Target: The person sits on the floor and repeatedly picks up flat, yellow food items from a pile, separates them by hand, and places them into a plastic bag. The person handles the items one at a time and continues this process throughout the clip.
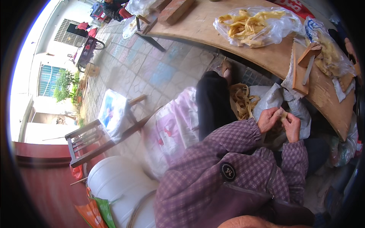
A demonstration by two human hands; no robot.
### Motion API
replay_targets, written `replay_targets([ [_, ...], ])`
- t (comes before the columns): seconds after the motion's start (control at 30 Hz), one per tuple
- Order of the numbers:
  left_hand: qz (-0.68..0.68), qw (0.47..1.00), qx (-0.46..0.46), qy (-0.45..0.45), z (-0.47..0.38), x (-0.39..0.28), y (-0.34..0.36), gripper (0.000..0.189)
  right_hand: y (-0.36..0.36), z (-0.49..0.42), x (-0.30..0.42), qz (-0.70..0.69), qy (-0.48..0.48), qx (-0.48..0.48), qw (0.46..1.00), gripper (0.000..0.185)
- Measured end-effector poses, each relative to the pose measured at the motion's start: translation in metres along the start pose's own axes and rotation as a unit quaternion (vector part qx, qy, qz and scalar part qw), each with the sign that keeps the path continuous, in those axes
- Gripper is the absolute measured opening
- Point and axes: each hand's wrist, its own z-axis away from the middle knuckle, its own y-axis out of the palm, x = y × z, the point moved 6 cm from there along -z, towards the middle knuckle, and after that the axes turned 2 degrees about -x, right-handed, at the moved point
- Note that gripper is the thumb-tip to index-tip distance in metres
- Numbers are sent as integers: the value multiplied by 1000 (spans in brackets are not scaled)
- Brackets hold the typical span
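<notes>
Above my lap, my left hand (268, 119) and my right hand (292, 127) meet, fingertips pinched on a small pale yellow strip (283, 115). The fingers cover much of it. Below and around the hands lies a white woven sack (268, 99). Beside it, left of my hands, sits a heap of long yellow-brown strips (243, 99). On the table edge past my hands stands a wooden board (299, 71), with a wooden block (309, 54) and a flat metal blade (308, 70) by it.
The wooden table (196, 25) curves across the top and right. It bears a plastic bag of yellow strips (248, 25), another filled bag (328, 51) and bricks (174, 11). Another person's hand (349, 47) shows at right. Left are a wooden chair (94, 142) and a white barrel (122, 182).
</notes>
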Motion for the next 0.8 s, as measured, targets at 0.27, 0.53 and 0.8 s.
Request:
replay_targets([
  [0.27,-257,959,-47,107,13,-13,-6,29,14,17,9,142,-82,-96,982,15],
  [0.53,51,995,0,-86,-4,37,-22,19,17,20,29,207,-255,-119,937,14],
  [0.8,79,981,22,-176,14,8,1,25,-21,2,-12,-310,41,-173,934,5],
])
